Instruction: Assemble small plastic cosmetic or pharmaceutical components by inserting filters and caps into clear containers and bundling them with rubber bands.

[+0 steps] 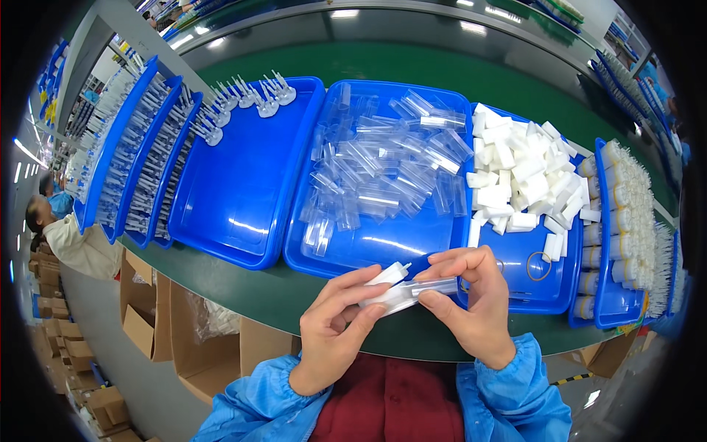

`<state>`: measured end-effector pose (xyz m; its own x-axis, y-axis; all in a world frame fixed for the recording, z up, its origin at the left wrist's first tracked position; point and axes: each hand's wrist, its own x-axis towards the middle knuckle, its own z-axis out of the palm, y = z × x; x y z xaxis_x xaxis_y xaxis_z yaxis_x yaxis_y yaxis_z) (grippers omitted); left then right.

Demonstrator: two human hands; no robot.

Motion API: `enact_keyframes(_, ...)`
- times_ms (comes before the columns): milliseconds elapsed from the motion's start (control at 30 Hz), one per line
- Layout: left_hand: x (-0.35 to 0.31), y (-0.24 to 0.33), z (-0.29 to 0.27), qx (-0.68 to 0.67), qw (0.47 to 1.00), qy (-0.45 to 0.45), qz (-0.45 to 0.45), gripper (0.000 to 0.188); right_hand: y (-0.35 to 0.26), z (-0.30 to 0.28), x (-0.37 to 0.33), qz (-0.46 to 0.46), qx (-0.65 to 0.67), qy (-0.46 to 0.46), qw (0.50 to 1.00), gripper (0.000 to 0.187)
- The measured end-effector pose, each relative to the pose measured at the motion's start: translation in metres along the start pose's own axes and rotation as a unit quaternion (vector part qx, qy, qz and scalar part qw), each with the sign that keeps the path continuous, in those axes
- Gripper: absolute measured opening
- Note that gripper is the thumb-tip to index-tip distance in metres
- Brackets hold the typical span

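Note:
Close to my body, both hands meet over the table's near edge. My left hand (335,317) is closed around a white piece with a small tip (390,273) and a whitish translucent piece (388,299) below it. Between the thumb and fingers of my right hand (475,306) is a clear plastic tube (438,286), its left end against the translucent piece. Whether the tube is around that piece or only touching it, I cannot tell. Just beyond my hands stands a blue tray (294,261) with many loose clear tubes (383,166) in it.
Right of it, a blue tray (519,295) holds white blocks (526,169) and a rubber band (539,267). Another blue tray (228,199) has several thin-stemmed clear parts (269,96) along its far side. Filled trays (121,169) are stacked left; bundled white parts (626,214) stand right. Cardboard boxes (206,346) sit below.

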<state>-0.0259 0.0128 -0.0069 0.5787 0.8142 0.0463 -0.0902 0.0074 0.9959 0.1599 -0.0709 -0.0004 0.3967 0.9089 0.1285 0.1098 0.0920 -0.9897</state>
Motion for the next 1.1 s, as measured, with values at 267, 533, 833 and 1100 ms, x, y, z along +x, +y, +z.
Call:
enact_keyframes(267, -0.001, -0.003, 0.002, 0.101, 0.993, 0.006, 0.055, 0.025, 0.009, 0.004, -0.009, -0.046, -0.009, 0.004, 0.999, 0.039)
enact_keyframes(533, -0.001, -0.001, 0.008, 0.15, 0.987, 0.014, 0.05, 0.028, 0.007, 0.005, -0.006, -0.071, -0.094, 0.009, 0.993, 0.035)
enact_keyframes(833, 0.004, 0.006, 0.008, 0.124, 0.992, 0.012, 0.03, 0.031, -0.008, -0.003, 0.002, -0.087, -0.228, 0.011, 0.97, 0.063)
enact_keyframes(1100, -0.002, -0.001, 0.018, 0.167, 0.984, -0.028, 0.052, 0.035, -0.011, 0.022, -0.003, -0.143, -0.427, 0.056, 0.891, 0.096)
